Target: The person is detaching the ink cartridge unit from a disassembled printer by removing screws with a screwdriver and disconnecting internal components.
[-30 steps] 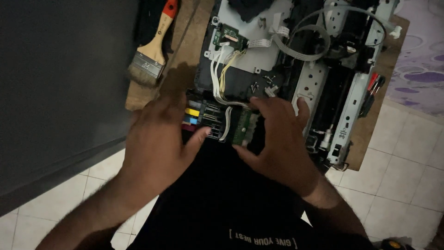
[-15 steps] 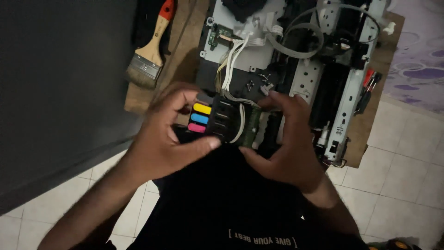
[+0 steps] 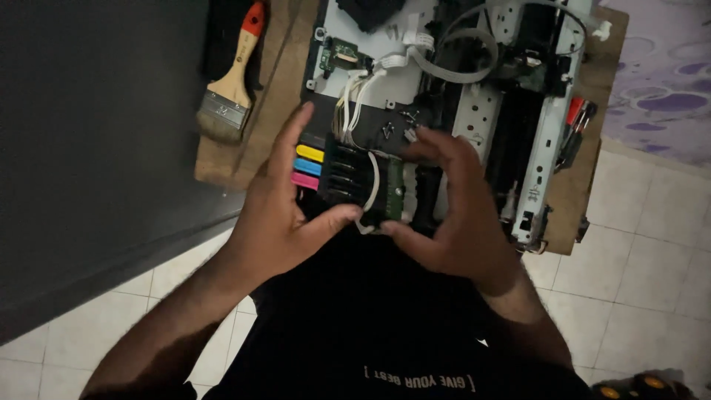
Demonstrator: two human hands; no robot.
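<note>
Both my hands hold a black printer ink carriage [image 3: 355, 181] above the near edge of an opened printer chassis [image 3: 474, 104]. My left hand [image 3: 278, 215] grips its left end, where yellow, blue and pink cartridge tabs [image 3: 307, 167] show between thumb and fingers. My right hand [image 3: 452, 215] grips the right end, beside a small green circuit board [image 3: 395, 194]. White tubes [image 3: 355, 111] run from the carriage up into the chassis.
The printer sits on a wooden board [image 3: 574, 189] over a tiled floor [image 3: 644, 296]. A paintbrush with a red-tipped wooden handle [image 3: 231, 81] lies at the board's left. Red-handled tools [image 3: 578, 118] lie at the right edge. A dark panel [image 3: 96, 148] fills the left.
The carriage has been lifted up out of the chassis and tilted towards me, so the coloured cartridge tabs and green board show more clearly; both hands stayed on it.
</note>
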